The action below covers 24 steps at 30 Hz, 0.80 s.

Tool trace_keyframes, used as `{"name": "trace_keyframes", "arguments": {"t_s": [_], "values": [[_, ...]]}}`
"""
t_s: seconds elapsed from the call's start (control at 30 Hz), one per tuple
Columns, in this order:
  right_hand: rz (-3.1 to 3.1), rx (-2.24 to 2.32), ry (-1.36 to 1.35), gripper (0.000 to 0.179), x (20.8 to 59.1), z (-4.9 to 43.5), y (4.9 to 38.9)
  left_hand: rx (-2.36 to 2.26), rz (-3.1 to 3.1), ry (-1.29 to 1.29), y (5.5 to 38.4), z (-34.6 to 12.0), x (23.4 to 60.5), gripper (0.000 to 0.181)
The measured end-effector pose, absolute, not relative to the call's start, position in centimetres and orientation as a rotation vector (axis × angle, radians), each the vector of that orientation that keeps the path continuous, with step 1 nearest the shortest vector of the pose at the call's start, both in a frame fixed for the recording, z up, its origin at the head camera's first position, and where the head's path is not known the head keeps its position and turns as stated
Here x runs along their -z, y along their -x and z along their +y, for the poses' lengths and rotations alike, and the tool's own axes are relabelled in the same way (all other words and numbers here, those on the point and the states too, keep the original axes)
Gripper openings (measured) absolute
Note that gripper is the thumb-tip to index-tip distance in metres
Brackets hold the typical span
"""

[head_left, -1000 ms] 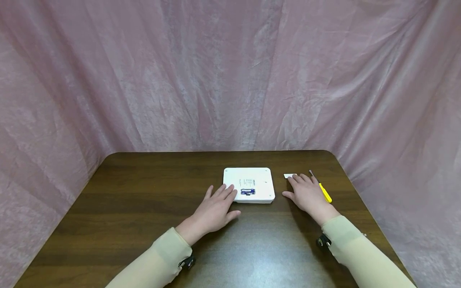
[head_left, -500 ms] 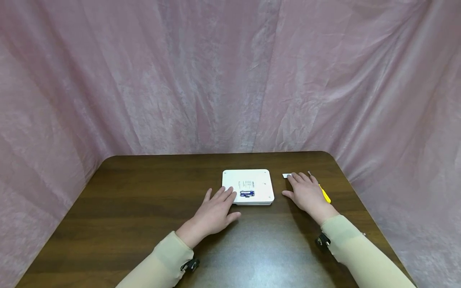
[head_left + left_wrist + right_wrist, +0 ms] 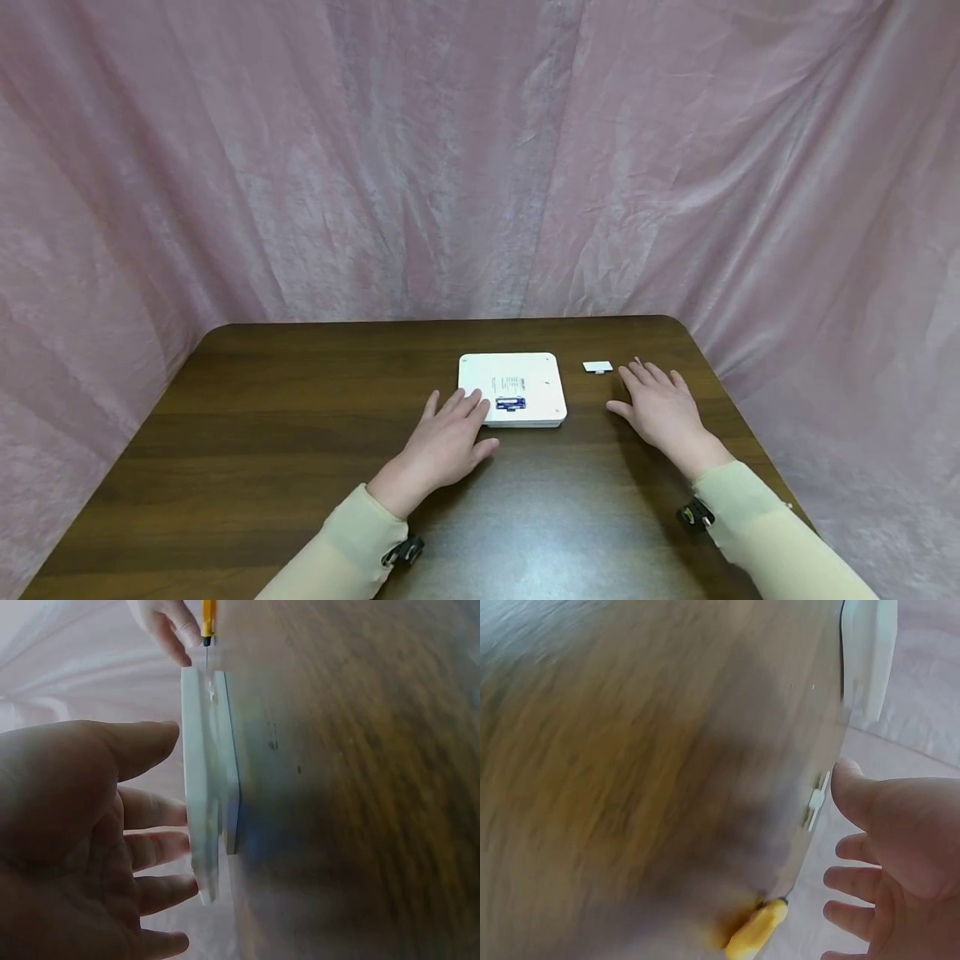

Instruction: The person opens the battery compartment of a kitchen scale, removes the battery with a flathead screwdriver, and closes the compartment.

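Here's the left hand [image 3: 442, 446], fingers straight and spread wide, its fingertips resting on the near left corner of a white device [image 3: 513, 362], gripping nothing; that device lies flat right of the middle of the brown table [image 3: 225, 433], printed label up, with a blue battery [image 3: 511, 403] showing in a slot near its front edge, too small to say whether there is one or more; over to the right hand [image 3: 663, 408], fingers spread too, thumb out to the side, holding nothing; just beyond its fingertips, to the left, sits a small white cover [image 3: 597, 367], well apart from the device's right edge; below that palm lies a yellow screwdriver [image 3: 757, 930], the handle hidden in the head view but plain in the right wrist view; behind it all hangs a pink curtain [image 3: 450, 167].
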State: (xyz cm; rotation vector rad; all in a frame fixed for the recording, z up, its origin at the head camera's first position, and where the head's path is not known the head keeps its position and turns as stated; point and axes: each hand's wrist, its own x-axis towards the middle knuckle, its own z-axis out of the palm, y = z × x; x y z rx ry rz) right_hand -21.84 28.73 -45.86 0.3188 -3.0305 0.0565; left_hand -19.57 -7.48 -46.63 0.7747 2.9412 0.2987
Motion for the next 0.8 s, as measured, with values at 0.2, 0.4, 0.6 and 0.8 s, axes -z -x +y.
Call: {"name": "trace_keyframes", "arguments": {"t_s": [0.2,0.4,0.6,0.8], "values": [[-3.035,-0.084,-0.274,0.072,46.2,30.0,21.2,-0.289,2.945,-0.783,19.4,-7.5,46.5,0.068],[-3.035,-0.092,-0.258,0.073,46.2,30.9,20.8,-0.308,2.943,-0.791,19.4,-7.6,46.4,0.067],[-3.059,-0.077,-0.228,0.073,46.2,31.9,20.6,-0.316,2.945,-0.800,19.4,-7.7,46.6,0.067],[-3.099,-0.065,-0.171,0.071,46.4,32.6,20.7,-0.307,2.951,-0.817,19.4,-7.7,46.9,0.068]]}}
